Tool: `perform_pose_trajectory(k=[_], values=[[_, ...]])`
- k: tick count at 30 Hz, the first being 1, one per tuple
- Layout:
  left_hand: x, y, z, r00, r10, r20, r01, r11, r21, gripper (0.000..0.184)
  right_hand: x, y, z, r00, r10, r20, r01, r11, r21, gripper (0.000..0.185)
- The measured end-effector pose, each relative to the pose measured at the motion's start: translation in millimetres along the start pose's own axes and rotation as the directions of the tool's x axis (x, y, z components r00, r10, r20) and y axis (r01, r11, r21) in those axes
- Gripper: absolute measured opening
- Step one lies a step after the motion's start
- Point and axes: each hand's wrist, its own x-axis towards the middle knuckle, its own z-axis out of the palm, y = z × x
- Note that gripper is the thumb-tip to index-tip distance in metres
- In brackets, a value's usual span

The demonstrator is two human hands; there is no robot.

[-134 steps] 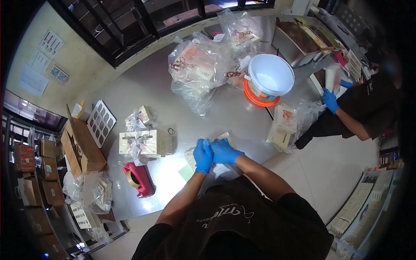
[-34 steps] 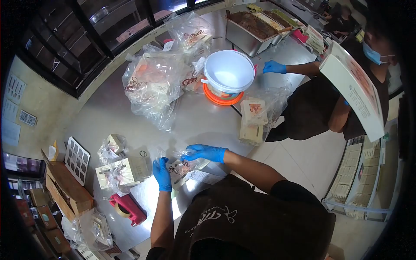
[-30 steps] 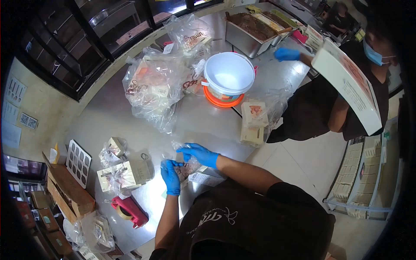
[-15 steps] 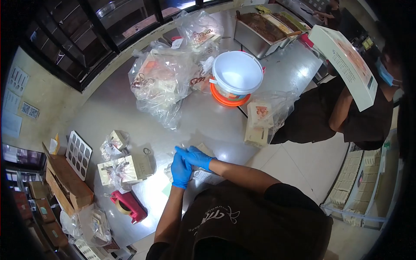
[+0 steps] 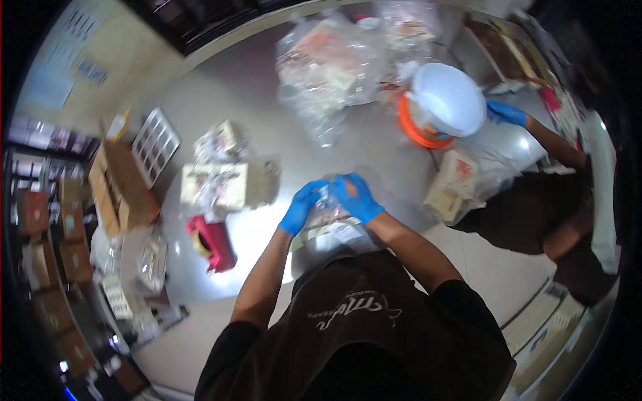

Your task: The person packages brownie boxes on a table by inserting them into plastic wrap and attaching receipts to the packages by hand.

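Note:
My left hand (image 5: pixel 302 206), in a blue glove, is closed on the gathered top of a clear plastic bag (image 5: pixel 326 200). My right hand (image 5: pixel 358 198), also gloved in blue, grips the other side of the same bag. Under the hands the bag lies over a pale box (image 5: pixel 321 229), with a white printed slip (image 5: pixel 344 232) at its near side. To the left sit a bagged pale box (image 5: pixel 212 187) with a smaller bagged box (image 5: pixel 226 138) behind it. A red tape dispenser (image 5: pixel 215 244) stands nearer to me.
A white bucket (image 5: pixel 447 100) rests on an orange lid (image 5: pixel 416 127); bagged boxes (image 5: pixel 328 60) lie behind. A co-worker's gloved hand (image 5: pixel 507 113) is at the right, near another bagged box (image 5: pixel 451 184). An open carton (image 5: pixel 124 187) and a tray with round holes (image 5: pixel 156 146) are at left.
My hands have moved from pressed together to side by side on the bag. The view has swung, shifting the table's contents rightward and up. The co-worker's gloved hand now shows by the bucket.

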Motion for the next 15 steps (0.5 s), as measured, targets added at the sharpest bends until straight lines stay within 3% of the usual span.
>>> perform_pose_trajectory(k=[1, 2, 4, 5, 7, 8, 10, 14, 15], values=[[1.3, 4.7, 2.0, 1.000, -0.003, -0.009, 0.003, 0.999, -0.041, 0.035, 2.1, 17.5, 14.7, 0.995, -0.035, -0.089, 0.027, 0.996, -0.086, 0.029], [2.7, 4.0, 0.3, 0.999, 0.001, -0.053, -0.003, 0.999, -0.047, 0.035, 1.7, 16.5, 21.9, 0.998, -0.047, -0.048, 0.043, 0.996, -0.075, 0.029], [8.5, 3.7, -2.1, 0.996, -0.048, 0.071, 0.051, 0.998, -0.031, 0.036, 3.0, 10.3, 25.1, 0.986, -0.165, -0.038, 0.152, 0.963, -0.223, 0.030], [8.9, 3.8, -4.3, 0.997, -0.041, 0.059, 0.043, 0.998, -0.042, 0.036, 2.9, 8.0, 25.6, 0.985, -0.170, -0.022, 0.160, 0.961, -0.227, 0.030], [10.9, 5.8, -6.3, 0.985, 0.104, 0.140, -0.134, 0.964, 0.229, 0.030, 3.3, 2.0, 21.0, 0.972, -0.232, -0.043, 0.233, 0.972, 0.014, 0.026], [12.1, 1.7, -10.5, 0.984, 0.112, 0.137, -0.140, 0.965, 0.221, 0.030, 2.5, 0.0, 13.7, 0.971, -0.235, -0.035, 0.236, 0.972, 0.006, 0.026], [13.0, -4.8, -22.2, 0.983, 0.095, 0.158, -0.157, 0.880, 0.448, 0.027, 0.3, -8.2, -4.5, 0.941, -0.311, 0.137, 0.331, 0.929, -0.168, 0.020], [7.5, -7.9, -29.9, 0.971, 0.220, 0.092, -0.234, 0.808, 0.541, 0.025, -13.4, -19.2, -13.4, 0.963, -0.231, 0.139, 0.235, 0.972, -0.015, 0.013], [12.3, -8.1, -34.3, 0.960, 0.263, 0.097, -0.252, 0.659, 0.709, 0.026, -19.4, -23.2, -12.8, 0.928, -0.369, 0.057, 0.371, 0.889, -0.267, 0.012]])
